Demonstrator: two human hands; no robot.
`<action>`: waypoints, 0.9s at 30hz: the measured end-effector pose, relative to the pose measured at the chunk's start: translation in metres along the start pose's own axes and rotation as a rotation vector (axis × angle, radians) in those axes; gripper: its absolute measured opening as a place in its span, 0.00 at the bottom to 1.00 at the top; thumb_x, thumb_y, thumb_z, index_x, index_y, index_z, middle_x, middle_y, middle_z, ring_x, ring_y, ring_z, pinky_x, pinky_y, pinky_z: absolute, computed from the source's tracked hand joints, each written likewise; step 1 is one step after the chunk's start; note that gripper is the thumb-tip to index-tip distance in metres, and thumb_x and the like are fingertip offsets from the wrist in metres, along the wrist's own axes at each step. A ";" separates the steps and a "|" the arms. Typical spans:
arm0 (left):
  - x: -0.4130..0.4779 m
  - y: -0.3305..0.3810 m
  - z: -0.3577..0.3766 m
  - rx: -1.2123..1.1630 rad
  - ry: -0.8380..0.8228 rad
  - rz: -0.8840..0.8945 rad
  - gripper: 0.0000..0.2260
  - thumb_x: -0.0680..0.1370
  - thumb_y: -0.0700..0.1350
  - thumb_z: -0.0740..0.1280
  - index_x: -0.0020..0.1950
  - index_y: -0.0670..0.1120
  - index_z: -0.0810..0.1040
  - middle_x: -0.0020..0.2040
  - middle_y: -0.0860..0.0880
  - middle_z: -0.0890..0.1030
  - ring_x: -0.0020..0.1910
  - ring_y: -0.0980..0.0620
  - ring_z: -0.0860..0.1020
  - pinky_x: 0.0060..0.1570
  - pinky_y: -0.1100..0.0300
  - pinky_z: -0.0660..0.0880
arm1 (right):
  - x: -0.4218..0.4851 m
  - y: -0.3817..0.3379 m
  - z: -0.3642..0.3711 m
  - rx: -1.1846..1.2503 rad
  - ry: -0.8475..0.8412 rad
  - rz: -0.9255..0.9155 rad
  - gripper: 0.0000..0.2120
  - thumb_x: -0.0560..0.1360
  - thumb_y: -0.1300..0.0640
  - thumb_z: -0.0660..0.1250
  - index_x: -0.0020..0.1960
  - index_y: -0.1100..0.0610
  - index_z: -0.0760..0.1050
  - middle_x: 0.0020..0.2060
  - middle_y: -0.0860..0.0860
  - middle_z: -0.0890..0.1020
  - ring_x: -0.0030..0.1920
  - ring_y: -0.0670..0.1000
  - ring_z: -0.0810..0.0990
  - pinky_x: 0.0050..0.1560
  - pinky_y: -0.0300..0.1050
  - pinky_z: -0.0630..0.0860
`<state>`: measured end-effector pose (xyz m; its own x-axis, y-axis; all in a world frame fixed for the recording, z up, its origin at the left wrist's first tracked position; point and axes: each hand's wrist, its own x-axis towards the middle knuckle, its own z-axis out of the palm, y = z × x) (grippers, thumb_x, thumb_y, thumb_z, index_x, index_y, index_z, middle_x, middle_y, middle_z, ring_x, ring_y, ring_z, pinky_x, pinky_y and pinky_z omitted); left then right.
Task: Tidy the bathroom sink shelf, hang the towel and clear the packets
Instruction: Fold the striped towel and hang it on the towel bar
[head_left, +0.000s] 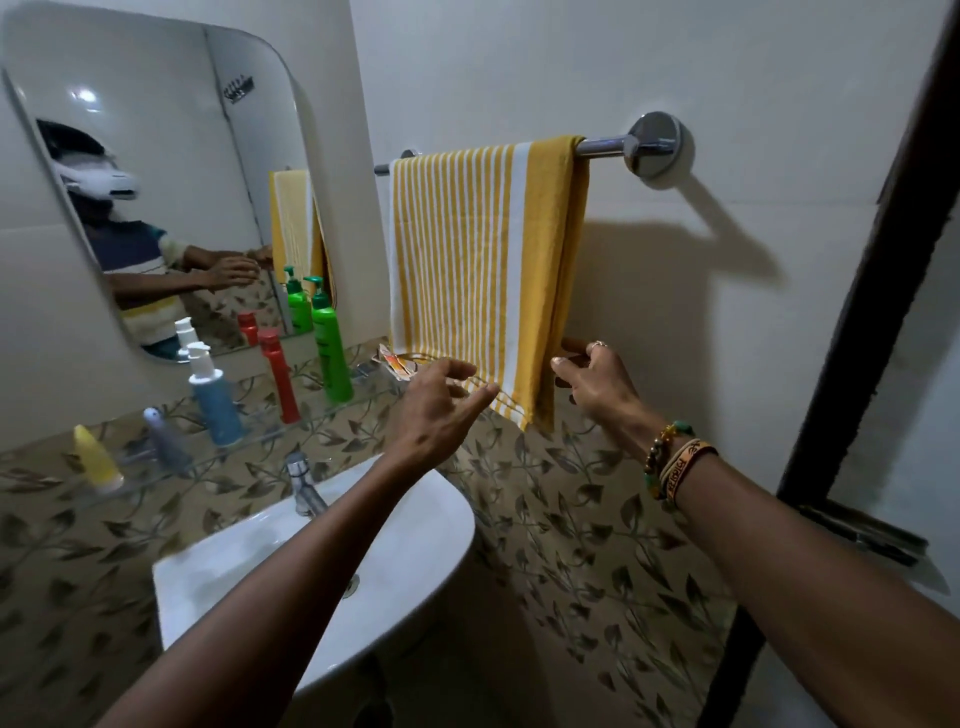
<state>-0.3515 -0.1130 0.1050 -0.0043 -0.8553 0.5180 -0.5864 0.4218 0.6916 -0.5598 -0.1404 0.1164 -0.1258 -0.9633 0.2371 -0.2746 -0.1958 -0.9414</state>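
Now both hands (434, 410) (597, 382) are at the towel's (467, 249) hem.

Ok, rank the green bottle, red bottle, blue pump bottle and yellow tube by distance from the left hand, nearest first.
From the left hand:
1. green bottle, right end of the row.
2. red bottle, just left of the green one.
3. blue pump bottle, further left.
4. yellow tube, far left end.

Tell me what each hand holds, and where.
Right hand pinches the lower right edge of the striped towel; left hand holds nothing, straight fingers touching the hem.
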 end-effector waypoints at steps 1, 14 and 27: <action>0.002 0.009 0.008 0.001 0.018 -0.004 0.18 0.75 0.57 0.73 0.57 0.49 0.77 0.56 0.48 0.79 0.50 0.53 0.80 0.48 0.52 0.82 | 0.004 0.001 -0.002 -0.002 -0.022 -0.012 0.19 0.80 0.55 0.66 0.69 0.55 0.70 0.58 0.50 0.80 0.57 0.50 0.80 0.54 0.46 0.79; 0.026 0.056 0.083 0.145 0.319 -0.102 0.06 0.77 0.43 0.72 0.52 0.44 0.78 0.45 0.50 0.81 0.44 0.50 0.82 0.45 0.54 0.82 | 0.028 0.016 -0.018 -0.050 -0.057 -0.180 0.14 0.71 0.61 0.76 0.55 0.52 0.79 0.47 0.46 0.84 0.47 0.46 0.83 0.47 0.43 0.81; 0.016 0.047 0.062 0.537 0.294 0.063 0.08 0.78 0.35 0.67 0.54 0.41 0.83 0.50 0.43 0.74 0.45 0.48 0.74 0.37 0.62 0.70 | 0.033 0.025 -0.017 -0.092 -0.166 -0.270 0.14 0.74 0.65 0.69 0.52 0.49 0.83 0.49 0.41 0.83 0.49 0.47 0.81 0.52 0.50 0.83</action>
<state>-0.4293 -0.1258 0.1151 0.1263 -0.6826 0.7198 -0.9186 0.1934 0.3446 -0.5871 -0.1742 0.1050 0.1188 -0.8969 0.4259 -0.3627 -0.4385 -0.8223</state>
